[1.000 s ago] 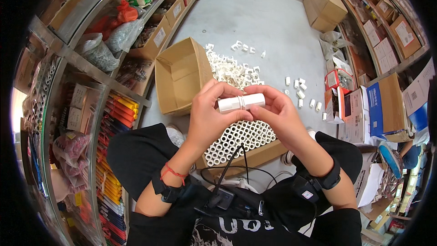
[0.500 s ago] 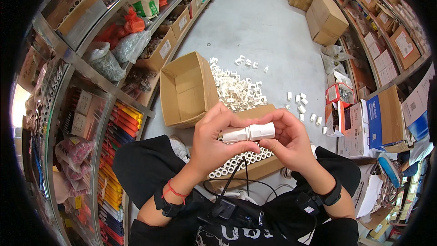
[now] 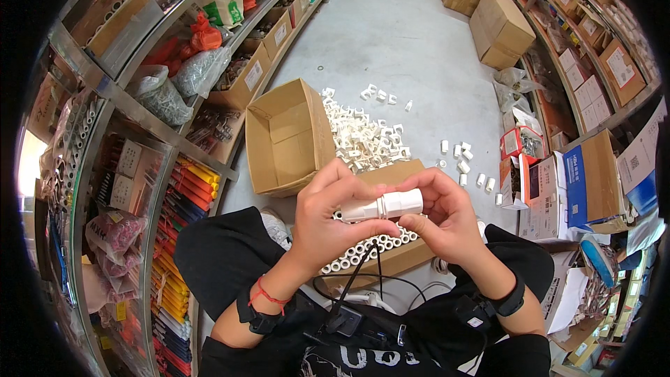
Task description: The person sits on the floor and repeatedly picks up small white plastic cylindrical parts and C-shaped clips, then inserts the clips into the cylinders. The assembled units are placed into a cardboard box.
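Both my hands hold a white plastic pipe fitting [image 3: 403, 204] level in front of me, over an open carton. Around its middle runs a raised collar. My left hand [image 3: 322, 204] pinches the left part between thumb and fingers, which cover some of it. Closed on the other end is my right hand [image 3: 448, 215], its thumb underneath near the collar and its fingers behind. Below, many white ring-ended fittings [image 3: 340, 264] sit in rows in the low cardboard carton [image 3: 412, 257], partly hidden by my hands and a black cable [image 3: 379, 276].
Beyond the carton lies a heap of white plastic clips [image 3: 359, 132], beside an open cardboard box [image 3: 279, 108]. Several short white fittings [image 3: 463, 167] are scattered at right. Stocked metal shelves [image 3: 112, 91] line the left; cartons [image 3: 504, 28] and more shelving stand at right.
My left fingers have shifted slightly around the left part of the fitting. Both hands and the fitting stay in nearly the same place.
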A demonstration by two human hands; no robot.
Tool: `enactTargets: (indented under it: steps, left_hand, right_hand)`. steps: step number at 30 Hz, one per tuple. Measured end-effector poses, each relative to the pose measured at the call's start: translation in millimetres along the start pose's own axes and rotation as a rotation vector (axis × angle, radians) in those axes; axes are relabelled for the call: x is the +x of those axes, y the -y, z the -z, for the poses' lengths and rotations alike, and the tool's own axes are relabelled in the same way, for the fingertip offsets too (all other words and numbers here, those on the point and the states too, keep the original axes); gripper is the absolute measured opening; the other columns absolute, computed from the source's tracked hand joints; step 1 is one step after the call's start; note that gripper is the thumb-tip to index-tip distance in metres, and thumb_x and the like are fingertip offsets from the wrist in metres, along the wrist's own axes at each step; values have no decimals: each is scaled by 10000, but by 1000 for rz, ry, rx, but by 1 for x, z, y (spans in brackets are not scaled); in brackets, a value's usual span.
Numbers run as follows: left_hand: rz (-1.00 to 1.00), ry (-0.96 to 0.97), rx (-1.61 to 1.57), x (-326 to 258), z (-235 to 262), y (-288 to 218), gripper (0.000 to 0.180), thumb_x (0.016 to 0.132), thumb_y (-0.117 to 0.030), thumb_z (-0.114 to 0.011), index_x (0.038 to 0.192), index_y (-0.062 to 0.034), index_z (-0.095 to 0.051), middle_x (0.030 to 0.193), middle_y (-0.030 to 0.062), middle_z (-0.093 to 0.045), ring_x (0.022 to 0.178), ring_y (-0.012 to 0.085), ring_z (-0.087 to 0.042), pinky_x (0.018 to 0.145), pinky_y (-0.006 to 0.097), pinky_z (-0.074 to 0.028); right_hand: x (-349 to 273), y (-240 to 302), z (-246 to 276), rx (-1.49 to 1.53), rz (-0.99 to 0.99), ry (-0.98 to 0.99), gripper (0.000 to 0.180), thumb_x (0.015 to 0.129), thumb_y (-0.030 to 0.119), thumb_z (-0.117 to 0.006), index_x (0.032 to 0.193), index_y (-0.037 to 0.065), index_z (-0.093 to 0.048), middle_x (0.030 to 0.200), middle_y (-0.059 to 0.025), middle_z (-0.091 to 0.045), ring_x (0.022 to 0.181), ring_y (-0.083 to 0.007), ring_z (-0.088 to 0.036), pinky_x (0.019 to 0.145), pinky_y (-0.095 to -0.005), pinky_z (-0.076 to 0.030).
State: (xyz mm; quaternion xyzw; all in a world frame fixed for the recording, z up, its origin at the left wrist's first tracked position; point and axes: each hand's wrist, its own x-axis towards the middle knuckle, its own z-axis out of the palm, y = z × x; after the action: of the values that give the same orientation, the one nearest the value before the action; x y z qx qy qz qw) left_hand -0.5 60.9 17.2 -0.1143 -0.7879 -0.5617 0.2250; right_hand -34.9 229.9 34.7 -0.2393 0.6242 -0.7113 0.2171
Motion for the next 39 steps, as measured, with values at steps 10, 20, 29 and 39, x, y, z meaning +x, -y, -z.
enactTargets:
  steps: [10,20,29,39]
  left_hand:
    - [-21,-2,11,0,0,0,411,473,-257,-801,770,-33,-624,655,19,-449,574,106,-465,500,214,-377]
    - [12,34,51,0,1,-3,367,500,-206,-796,793,-54,-634,655,20,-459,568,102,-465,498,207,-375]
    - [360,47,-291,0,-5,8,257,589,-100,-754,782,-18,-607,731,9,-494,645,73,-498,569,194,-406]
    - [629,72,-725,-5,-8,25,289,692,-90,-685,931,14,-561,829,45,-587,746,75,-543,669,201,-442]
  right_hand:
    - [1,0,1,-12,-3,8,265,756,12,-578,982,-12,-443,947,-104,-562,847,-125,-554,713,-240,-446]
    - [1,-2,3,-28,-27,22,269,757,17,-578,987,-6,-440,938,-99,-563,840,-123,-553,708,-241,-447]
    - [7,-8,-3,-105,95,-121,335,717,-13,-601,1010,10,-443,1064,-103,-486,859,-136,-553,680,-227,-466]
    - [11,-14,-5,-816,459,-261,456,629,44,-680,1056,31,-519,1032,-108,-519,868,-210,-557,660,-263,-494]
